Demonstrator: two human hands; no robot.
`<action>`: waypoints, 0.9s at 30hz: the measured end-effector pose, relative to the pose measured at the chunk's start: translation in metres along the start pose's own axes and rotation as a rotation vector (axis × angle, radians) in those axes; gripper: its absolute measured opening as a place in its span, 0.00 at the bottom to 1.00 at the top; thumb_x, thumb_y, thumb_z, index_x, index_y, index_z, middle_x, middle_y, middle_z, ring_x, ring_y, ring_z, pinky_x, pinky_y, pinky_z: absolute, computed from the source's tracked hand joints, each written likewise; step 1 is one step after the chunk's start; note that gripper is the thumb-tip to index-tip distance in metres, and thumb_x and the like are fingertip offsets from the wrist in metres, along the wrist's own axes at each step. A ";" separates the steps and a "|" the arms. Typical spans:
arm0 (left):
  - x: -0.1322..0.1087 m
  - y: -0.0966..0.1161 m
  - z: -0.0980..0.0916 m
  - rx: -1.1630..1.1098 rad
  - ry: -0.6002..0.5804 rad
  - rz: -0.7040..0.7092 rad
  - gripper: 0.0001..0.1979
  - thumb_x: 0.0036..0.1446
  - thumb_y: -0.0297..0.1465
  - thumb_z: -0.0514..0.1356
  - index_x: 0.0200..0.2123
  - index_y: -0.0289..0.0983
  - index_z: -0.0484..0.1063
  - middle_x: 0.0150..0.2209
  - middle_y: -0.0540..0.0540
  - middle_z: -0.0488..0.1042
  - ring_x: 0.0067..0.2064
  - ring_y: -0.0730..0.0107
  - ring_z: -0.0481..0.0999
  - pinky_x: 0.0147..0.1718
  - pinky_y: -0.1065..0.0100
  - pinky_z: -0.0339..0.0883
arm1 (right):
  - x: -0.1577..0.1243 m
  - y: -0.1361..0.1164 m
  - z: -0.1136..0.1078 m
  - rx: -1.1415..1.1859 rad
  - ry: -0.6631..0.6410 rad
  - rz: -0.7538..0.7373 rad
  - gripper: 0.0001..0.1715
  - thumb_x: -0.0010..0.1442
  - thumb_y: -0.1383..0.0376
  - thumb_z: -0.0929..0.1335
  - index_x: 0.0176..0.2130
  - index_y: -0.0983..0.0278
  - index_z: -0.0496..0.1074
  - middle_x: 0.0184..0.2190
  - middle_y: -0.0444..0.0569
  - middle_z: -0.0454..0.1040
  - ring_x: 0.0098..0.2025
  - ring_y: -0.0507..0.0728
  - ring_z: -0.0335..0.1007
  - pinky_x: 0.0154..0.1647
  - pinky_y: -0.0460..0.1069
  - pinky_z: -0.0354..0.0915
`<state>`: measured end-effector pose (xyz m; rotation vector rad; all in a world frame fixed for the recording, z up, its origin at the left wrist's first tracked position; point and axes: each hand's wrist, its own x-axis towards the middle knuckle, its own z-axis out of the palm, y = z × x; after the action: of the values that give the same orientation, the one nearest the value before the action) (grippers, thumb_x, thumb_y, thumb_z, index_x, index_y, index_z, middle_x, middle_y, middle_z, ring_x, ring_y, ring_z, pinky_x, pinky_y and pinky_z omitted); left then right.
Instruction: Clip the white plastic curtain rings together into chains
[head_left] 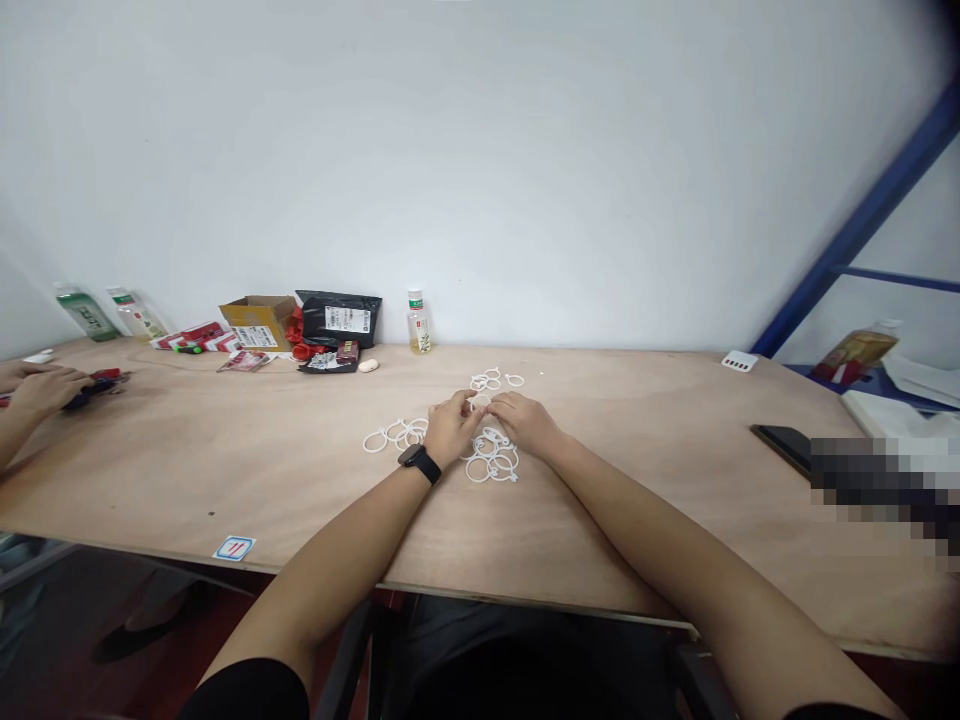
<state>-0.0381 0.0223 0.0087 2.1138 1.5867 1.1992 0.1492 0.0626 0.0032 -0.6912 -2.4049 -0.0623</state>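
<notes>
Between the fingertips of both hands is a white plastic curtain ring (481, 400), its lower part partly hidden by the fingers. My left hand (451, 426), with a black watch on its wrist, pinches the ring from the left. From the right, my right hand (523, 420) has its fingers closed at the same ring. Several more white rings with small tabs lie about the hands: a near pile (480, 470) just below them, a left group (375, 441) partly behind my left hand, and a far group (491, 373) beyond the fingertips.
Along the wall stand a bottle (419, 325), a black parcel bag (345, 318) and an open cardboard box (259, 322). Another person's hands (46, 392) work at the far left. A dark phone (784, 447) lies on the right, near a blue metal frame (862, 225).
</notes>
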 end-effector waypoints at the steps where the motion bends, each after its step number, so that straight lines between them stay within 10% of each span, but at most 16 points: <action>1: 0.000 0.000 0.000 -0.013 0.005 0.004 0.19 0.60 0.39 0.58 0.53 0.40 0.69 0.35 0.49 0.78 0.38 0.68 0.76 0.44 0.65 0.66 | 0.000 0.000 -0.001 0.012 0.002 -0.016 0.15 0.65 0.69 0.59 0.44 0.61 0.72 0.42 0.54 0.75 0.46 0.59 0.68 0.47 0.55 0.65; 12: 0.000 -0.001 0.001 -0.104 -0.001 0.064 0.09 0.59 0.36 0.58 0.36 0.37 0.74 0.32 0.48 0.79 0.33 0.70 0.76 0.37 0.68 0.68 | -0.005 -0.003 0.006 0.309 0.125 0.301 0.17 0.63 0.66 0.61 0.51 0.62 0.66 0.42 0.50 0.74 0.40 0.57 0.70 0.43 0.52 0.66; 27: -0.004 0.000 0.006 -0.128 -0.060 0.144 0.11 0.63 0.32 0.54 0.44 0.39 0.74 0.42 0.46 0.79 0.43 0.67 0.77 0.44 0.67 0.69 | -0.005 0.000 0.003 0.312 0.076 0.252 0.13 0.65 0.63 0.59 0.43 0.62 0.70 0.38 0.50 0.75 0.41 0.58 0.70 0.43 0.51 0.64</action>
<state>-0.0342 0.0205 0.0034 2.1909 1.3154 1.2335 0.1510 0.0610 -0.0025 -0.8181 -2.1711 0.3756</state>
